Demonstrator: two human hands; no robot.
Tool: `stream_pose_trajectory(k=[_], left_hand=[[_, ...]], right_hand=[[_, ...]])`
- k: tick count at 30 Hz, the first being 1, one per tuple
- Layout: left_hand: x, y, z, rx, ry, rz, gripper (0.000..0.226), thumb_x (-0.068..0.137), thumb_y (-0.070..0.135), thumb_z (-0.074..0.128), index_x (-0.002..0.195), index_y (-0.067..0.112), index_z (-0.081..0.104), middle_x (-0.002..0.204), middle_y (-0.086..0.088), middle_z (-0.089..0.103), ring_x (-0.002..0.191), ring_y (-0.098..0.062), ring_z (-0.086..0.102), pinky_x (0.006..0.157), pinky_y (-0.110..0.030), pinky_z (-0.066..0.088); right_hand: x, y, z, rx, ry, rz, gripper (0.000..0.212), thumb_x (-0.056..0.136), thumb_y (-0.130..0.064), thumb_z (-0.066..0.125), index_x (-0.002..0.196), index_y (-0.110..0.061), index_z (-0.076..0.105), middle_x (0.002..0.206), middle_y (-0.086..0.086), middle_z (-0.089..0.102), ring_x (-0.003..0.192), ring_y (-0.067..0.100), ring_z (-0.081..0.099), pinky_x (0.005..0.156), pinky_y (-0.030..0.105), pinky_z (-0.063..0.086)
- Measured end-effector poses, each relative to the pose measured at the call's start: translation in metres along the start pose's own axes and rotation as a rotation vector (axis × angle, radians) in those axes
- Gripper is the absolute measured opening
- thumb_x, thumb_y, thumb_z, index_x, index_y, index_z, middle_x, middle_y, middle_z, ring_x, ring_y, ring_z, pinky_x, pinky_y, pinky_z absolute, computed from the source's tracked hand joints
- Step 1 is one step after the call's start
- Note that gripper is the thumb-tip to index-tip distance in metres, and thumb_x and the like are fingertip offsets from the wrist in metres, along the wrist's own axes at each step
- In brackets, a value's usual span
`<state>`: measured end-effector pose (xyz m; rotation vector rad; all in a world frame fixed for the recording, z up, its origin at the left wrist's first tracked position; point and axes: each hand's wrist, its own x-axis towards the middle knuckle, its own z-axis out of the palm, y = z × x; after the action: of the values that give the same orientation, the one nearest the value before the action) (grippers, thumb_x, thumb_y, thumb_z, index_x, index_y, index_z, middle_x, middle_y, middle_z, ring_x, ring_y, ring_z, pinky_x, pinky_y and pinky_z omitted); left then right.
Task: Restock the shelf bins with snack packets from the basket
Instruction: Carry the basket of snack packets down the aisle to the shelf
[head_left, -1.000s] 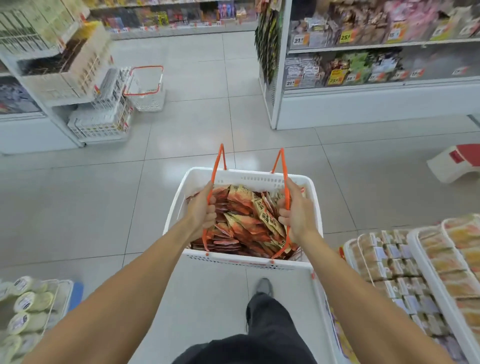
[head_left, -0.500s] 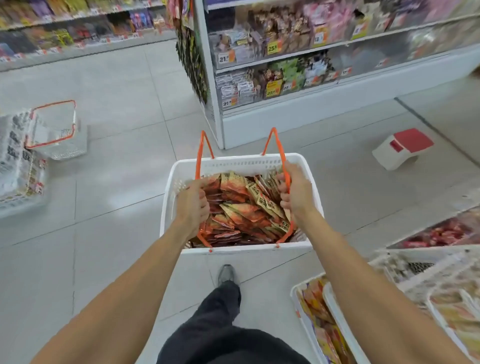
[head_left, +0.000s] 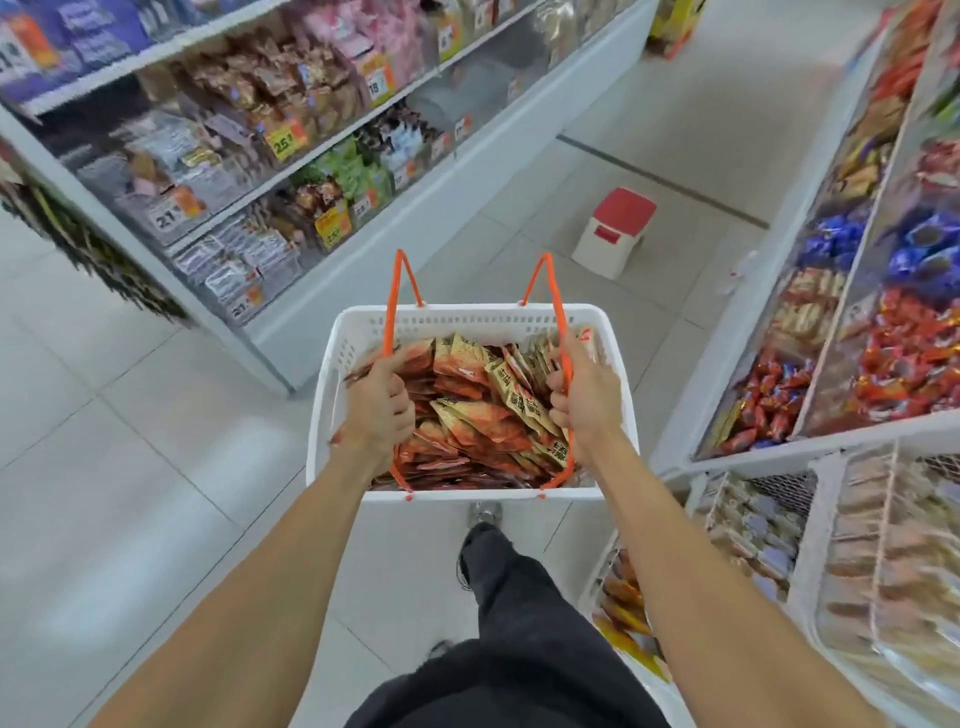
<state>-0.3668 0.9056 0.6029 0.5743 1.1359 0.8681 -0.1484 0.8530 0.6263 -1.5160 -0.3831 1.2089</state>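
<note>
I carry a white plastic basket (head_left: 467, 318) in front of me, above the tiled floor. It is full of orange and red snack packets (head_left: 478, 415). My left hand (head_left: 376, 410) is closed around the left orange handle (head_left: 397, 291). My right hand (head_left: 587, 395) is closed around the right orange handle (head_left: 545, 280). Shelf bins (head_left: 852, 332) with red, blue and tan packets slope up on my right. More white bins (head_left: 831, 530) sit lower at the near right.
A long shelf unit (head_left: 291, 171) of packaged goods with price tags runs along the left and ahead. A small white step stool with a red top (head_left: 615, 228) stands in the aisle beyond the basket. My dark trouser leg and shoe (head_left: 485, 514) show below it.
The view has swung to the right into the aisle. The stool and the right-hand bins came closer into view; the second basket on the left floor is gone from view. Both hands kept their grip.
</note>
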Motion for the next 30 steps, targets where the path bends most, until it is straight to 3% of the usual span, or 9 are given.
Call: stream_pose_trajectory(k=[3, 7, 8, 10, 13, 17, 23, 27, 30], left_hand=[[0.062, 0.014, 0.033, 0.017, -0.028, -0.004, 0.048, 0.101, 0.032, 0.046, 0.060, 0.026, 0.068, 0.043, 0.010, 0.017, 0.029, -0.006, 0.015, 0.029, -0.014, 0.015], [0.142, 0.038, 0.081, 0.036, -0.041, -0.034, 0.032, 0.102, 0.031, 0.045, 0.114, 0.017, 0.072, 0.047, 0.009, 0.015, 0.031, -0.005, 0.013, 0.030, -0.013, 0.015], [0.159, 0.046, 0.092, 0.047, -0.049, -0.032, 0.031, 0.102, 0.031, 0.045, 0.112, 0.019, 0.072, 0.047, 0.010, 0.014, 0.031, -0.005, 0.013, 0.030, -0.013, 0.015], [0.189, 0.064, 0.111, 0.071, -0.069, -0.041, 0.030, 0.100, 0.033, 0.048, 0.084, 0.030, 0.073, 0.045, 0.011, 0.014, 0.031, -0.006, 0.011, 0.030, -0.012, 0.014], [0.241, 0.095, 0.137, 0.096, -0.064, -0.081, 0.045, 0.096, 0.035, 0.053, 0.052, 0.033, 0.055, 0.045, 0.010, 0.013, 0.032, -0.008, 0.010, 0.030, -0.013, 0.013], [0.321, 0.135, 0.165, 0.110, -0.099, -0.114, 0.043, 0.095, 0.040, 0.054, 0.061, 0.026, 0.031, 0.044, 0.008, 0.015, 0.030, -0.010, 0.014, 0.035, -0.015, 0.008], [0.434, 0.197, 0.208, 0.113, -0.171, -0.158, 0.049, 0.097, 0.043, 0.050, 0.056, 0.025, 0.029, 0.041, 0.009, 0.019, 0.029, -0.008, 0.017, 0.032, -0.014, 0.011], [0.494, 0.239, 0.249, 0.163, -0.278, -0.143, 0.058, 0.098, 0.040, 0.050, 0.042, 0.025, 0.051, 0.045, 0.010, 0.015, 0.030, -0.006, 0.013, 0.030, -0.013, 0.012], [0.538, 0.266, 0.282, 0.184, -0.338, -0.161, 0.058, 0.098, 0.039, 0.049, 0.042, 0.026, 0.056, 0.045, 0.011, 0.015, 0.030, -0.005, 0.013, 0.029, -0.014, 0.013]], right_hand=[[0.057, -0.014, 0.010, 0.029, 0.077, -0.005, 0.034, 0.090, -0.056, 0.059, 0.084, -0.022, 0.062, 0.063, -0.001, 0.038, 0.048, 0.010, 0.022, 0.039, 0.025, 0.016], [0.136, -0.045, 0.017, 0.002, 0.200, -0.028, 0.043, 0.076, -0.067, 0.056, 0.076, -0.024, 0.052, 0.070, 0.006, 0.034, 0.052, 0.015, 0.022, 0.045, 0.031, 0.018], [0.155, -0.054, 0.019, 0.020, 0.210, -0.022, 0.045, 0.074, -0.068, 0.058, 0.078, -0.023, 0.053, 0.069, 0.006, 0.034, 0.052, 0.014, 0.022, 0.044, 0.030, 0.018], [0.188, -0.074, 0.022, 0.075, 0.212, 0.006, 0.048, 0.073, -0.067, 0.062, 0.079, -0.020, 0.061, 0.063, 0.001, 0.038, 0.049, 0.012, 0.023, 0.042, 0.027, 0.017], [0.235, -0.110, 0.029, 0.143, 0.183, 0.006, 0.049, 0.068, -0.067, 0.067, 0.086, -0.021, 0.066, 0.061, -0.003, 0.040, 0.048, 0.010, 0.022, 0.039, 0.025, 0.015], [0.299, -0.147, 0.049, 0.111, 0.225, -0.004, 0.042, 0.080, -0.061, 0.065, 0.095, -0.022, 0.073, 0.062, -0.003, 0.042, 0.048, 0.009, 0.024, 0.040, 0.025, 0.017], [0.390, -0.199, 0.087, 0.187, 0.302, -0.003, 0.037, 0.085, -0.058, 0.067, 0.079, -0.023, 0.060, 0.065, -0.001, 0.039, 0.047, 0.009, 0.020, 0.036, 0.021, 0.016], [0.441, -0.237, 0.100, 0.193, 0.299, -0.014, 0.033, 0.086, -0.057, 0.067, 0.086, -0.023, 0.066, 0.070, -0.002, 0.046, 0.045, 0.007, 0.024, 0.035, 0.018, 0.018], [0.476, -0.262, 0.101, 0.249, 0.324, -0.042, 0.037, 0.085, -0.056, 0.068, 0.093, -0.019, 0.066, 0.069, -0.002, 0.049, 0.046, 0.007, 0.025, 0.036, 0.019, 0.018]])
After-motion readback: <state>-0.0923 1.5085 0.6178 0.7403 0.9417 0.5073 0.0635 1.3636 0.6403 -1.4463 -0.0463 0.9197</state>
